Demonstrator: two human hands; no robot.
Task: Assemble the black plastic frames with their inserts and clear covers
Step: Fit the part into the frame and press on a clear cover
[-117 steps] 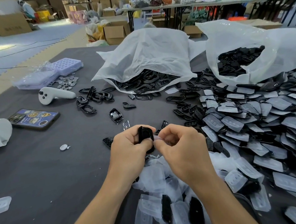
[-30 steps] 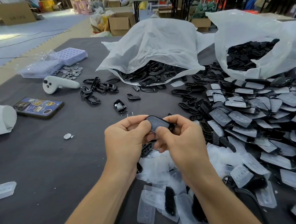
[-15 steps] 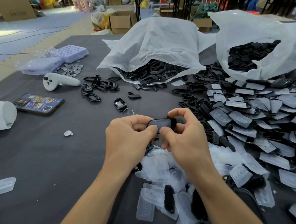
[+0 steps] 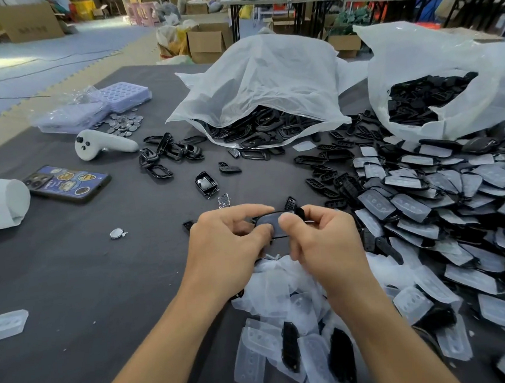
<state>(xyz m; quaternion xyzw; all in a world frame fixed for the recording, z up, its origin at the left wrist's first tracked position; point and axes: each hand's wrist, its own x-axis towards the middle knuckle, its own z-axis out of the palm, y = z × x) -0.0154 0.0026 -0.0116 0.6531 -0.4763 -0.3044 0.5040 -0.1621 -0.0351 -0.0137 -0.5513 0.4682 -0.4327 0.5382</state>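
**Frame held in both hands over the table.** A single black frame (image 4: 273, 224) is held above the dark table (image 4: 87, 277), just beyond a loose heap of clear covers (image 4: 282, 294). The frame is seen as a rounded oblong with its long axis running left to right. Its upper face is dull, greyish and slightly glossy, and is bordered by a thin black rim. A small black tab is visible at its far right end. Whether a cover is already seated on it cannot be told.

The left hand (image 4: 225, 253) is clamped on the frame's left end, the thumb laid on the near edge and the forefinger arched over the far edge. The right hand (image 4: 323, 240) is clamped on the right end, the thumb tip pressed on the upper face and the other fingers curled behind. The two hands are brought close together, with the thumbs nearly touching.

To the right, a broad stack (image 4: 426, 209) of black pieces faced with frosted covers is spread over the table. Behind, two white bags (image 4: 267, 79) of black parts lie open, with loose frames (image 4: 168, 152) scattered beside the left one. A phone (image 4: 65, 182) and a white controller (image 4: 101, 143) are placed well to the left, and a lone cover (image 4: 5, 325) lies at the left edge.
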